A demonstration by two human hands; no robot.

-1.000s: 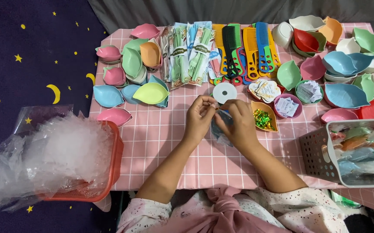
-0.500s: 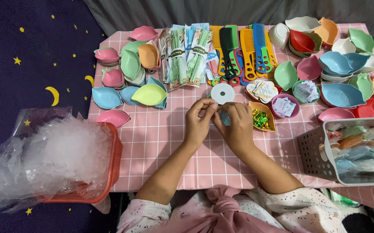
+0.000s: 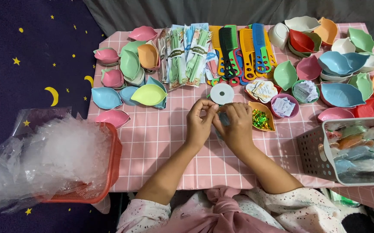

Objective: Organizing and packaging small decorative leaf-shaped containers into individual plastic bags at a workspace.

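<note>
**Observer 1:** At the middle of the bench (image 3: 161, 142), on its pink checked cloth, both hands meet. Left hand (image 3: 199, 125) and right hand (image 3: 237, 127) pinch one small packet (image 3: 224, 119), pale blue-green and see-through, fingertips closed on it from either side.

**Observer 2:** Packet position?

**Observer 1:** Held just above the cloth, between the two hands, just below the white tape roll (image 3: 222, 93). The roll lies flat and is touched by neither hand.

**Observer 2:** Reason for the layout?

**Observer 1:** By my judgement, reach. Small trays stand just beside the right hand: one with green and gold bits (image 3: 262, 120), one with folded paper slips (image 3: 284, 106). Combs (image 3: 243, 49) and wrapped green cutlery sets (image 3: 187, 54) lie in rows at the far edge. Leaf-shaped bowls (image 3: 149, 95) are stacked left and right by colour.

**Observer 2:** Obscured items?

**Observer 1:** The packet's contents: fingers cover most of it. The white basket (image 3: 314, 151) at right is cut off by the frame; its wrapped goods are blurred behind film. At left, the red basket (image 3: 109, 172) is almost buried under clear plastic bags (image 3: 44, 159), so its contents cannot be made out.
</note>
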